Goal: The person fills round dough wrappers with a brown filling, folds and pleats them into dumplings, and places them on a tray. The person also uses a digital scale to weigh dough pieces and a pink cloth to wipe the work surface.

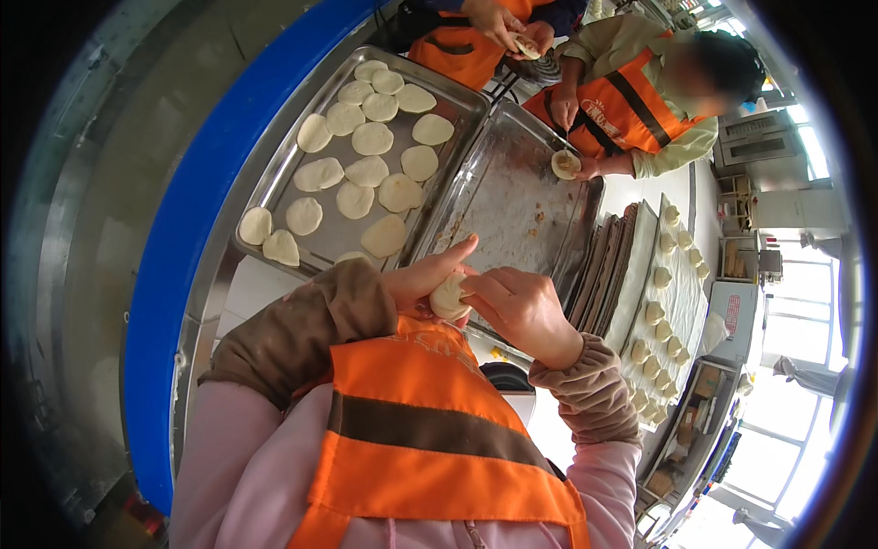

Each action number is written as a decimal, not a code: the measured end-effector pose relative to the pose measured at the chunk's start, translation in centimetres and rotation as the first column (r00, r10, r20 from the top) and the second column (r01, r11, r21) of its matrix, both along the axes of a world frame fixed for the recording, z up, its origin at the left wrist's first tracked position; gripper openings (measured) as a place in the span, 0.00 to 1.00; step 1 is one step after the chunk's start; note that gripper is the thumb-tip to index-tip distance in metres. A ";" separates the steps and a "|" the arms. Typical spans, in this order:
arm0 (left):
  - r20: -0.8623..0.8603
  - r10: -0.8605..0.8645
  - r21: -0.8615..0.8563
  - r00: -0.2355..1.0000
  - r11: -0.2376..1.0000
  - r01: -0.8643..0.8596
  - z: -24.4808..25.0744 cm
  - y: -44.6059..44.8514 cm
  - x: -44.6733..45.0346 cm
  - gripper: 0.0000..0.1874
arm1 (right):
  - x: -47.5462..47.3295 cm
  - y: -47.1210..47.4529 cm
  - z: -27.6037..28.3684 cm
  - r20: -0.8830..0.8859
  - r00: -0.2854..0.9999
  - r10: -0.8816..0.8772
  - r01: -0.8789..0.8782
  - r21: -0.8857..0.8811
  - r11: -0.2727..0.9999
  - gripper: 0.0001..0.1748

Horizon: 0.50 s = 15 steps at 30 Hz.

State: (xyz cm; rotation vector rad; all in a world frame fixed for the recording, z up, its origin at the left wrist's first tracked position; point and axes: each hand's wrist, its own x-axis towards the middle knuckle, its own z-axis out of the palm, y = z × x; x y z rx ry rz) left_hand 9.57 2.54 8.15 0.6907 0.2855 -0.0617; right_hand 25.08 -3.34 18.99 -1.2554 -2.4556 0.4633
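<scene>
A pleated, filled dough bun (449, 298) rests in my left hand (426, 278), just above my orange apron. The fingertips of my right hand (518, 309) pinch the bun's gathered edge from the right. Beyond my hands, flat dough rounds (372, 138) lie scattered on a metal tray (473, 103) at the upper left. A second metal tray (501, 199) to its right bears smears and crumbs of filling.
Opposite me, a person in an orange apron (617, 103) holds a dough round with filling (566, 165) and a thin tool. Another person's hands (504, 24) hold a filled round. At right, shaped buns (655, 313) sit on a cloth-covered board beside stacked boards (603, 267).
</scene>
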 end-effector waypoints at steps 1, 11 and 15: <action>0.021 -0.048 -0.034 0.999 0.998 0.049 -0.3 0.1 0.2 0.44 | -0.3 0.0 0.2 0.011 1.000 -0.013 0.013 0.047 0.999 0.07; 0.131 0.627 -0.226 0.768 0.773 -0.593 -0.6 -2.0 2.2 0.35 | 0.8 -0.9 -1.5 -0.335 0.888 -0.315 0.211 -0.311 0.927 0.11; -0.031 0.543 -0.343 0.839 0.783 -0.519 1.2 -1.7 1.9 0.34 | 1.1 -1.1 -1.7 -0.240 0.941 -0.237 0.166 -0.281 0.945 0.15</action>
